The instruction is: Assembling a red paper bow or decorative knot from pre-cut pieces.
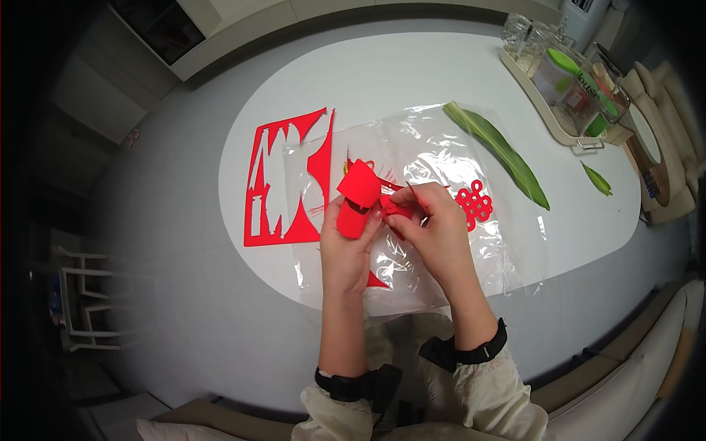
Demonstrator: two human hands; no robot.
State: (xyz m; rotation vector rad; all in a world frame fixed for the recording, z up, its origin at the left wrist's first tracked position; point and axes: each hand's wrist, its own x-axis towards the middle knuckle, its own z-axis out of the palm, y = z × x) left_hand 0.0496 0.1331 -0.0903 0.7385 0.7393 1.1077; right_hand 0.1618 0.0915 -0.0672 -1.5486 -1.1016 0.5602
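Observation:
My left hand (348,242) is closed around a folded red felt-like piece (359,184), whose broad flaps stick up above the fingers. Close against it on the right, my right hand (436,220) pinches another part of the red material (398,209) between thumb and fingers. Whether the two red parts are joined cannot be told. Behind the hands lie red tassel threads and a bit of gold trim, partly hidden. A red Chinese knot ornament (475,205) lies on clear plastic film (436,143) just right of my right hand.
A red sheet with cut-out shapes (255,220) lies left on the white table (386,66). A long green leaf (504,151) rests across the film, with a smaller leaf (597,179) farther right. At the upper right stands a tray (538,107) with glasses and a lidded pitcher.

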